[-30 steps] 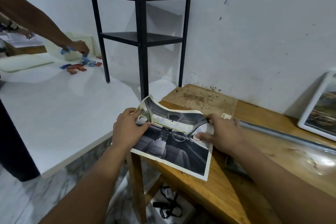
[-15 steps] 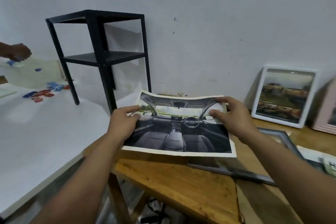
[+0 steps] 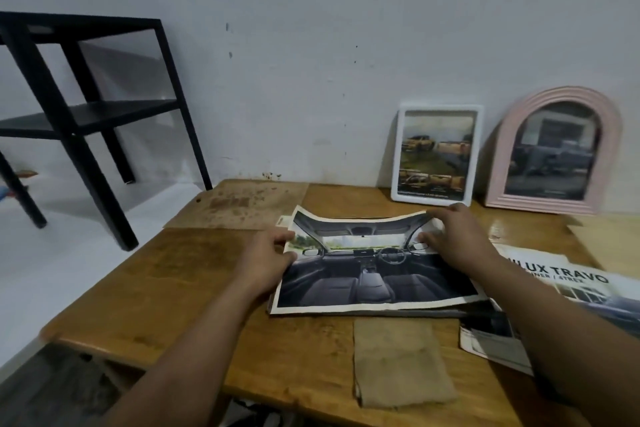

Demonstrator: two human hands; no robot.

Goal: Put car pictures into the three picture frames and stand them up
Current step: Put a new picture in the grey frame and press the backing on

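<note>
The left hand (image 3: 265,258), just left of centre in the picture, pinches the left edge of the car picture (image 3: 374,270), thumb on the printed face and fingers curled under the margin. The right hand (image 3: 453,239), right of centre, grips the upper right corner the same way, fingers over the top edge and thumb on the print. Between them the sheet bows, its far edge lifted and its near edge resting low over a dark frame (image 3: 464,313), of which only a strip shows at the sheet's lower right.

The picture looks like thin printed paper: light, limp, easy to crease or tear, with wavy white margins. Holding it at two opposite edges, as now, seems the safest way to keep it flat; a one-handed hold would probably let it fold. Sliding it in squarely likely calls for gentle, even tension.

Beyond the hands, in the upper right of the picture, a white frame (image 3: 437,153) and a pink arched frame (image 3: 554,152) stand leaning against the wall, each already holding a car picture. A brochure (image 3: 568,282) lies at the right on the wooden table (image 3: 180,288), a beige cloth (image 3: 398,360) sits at the lower centre, and a black shelf (image 3: 86,114) stands at the upper left.
</note>
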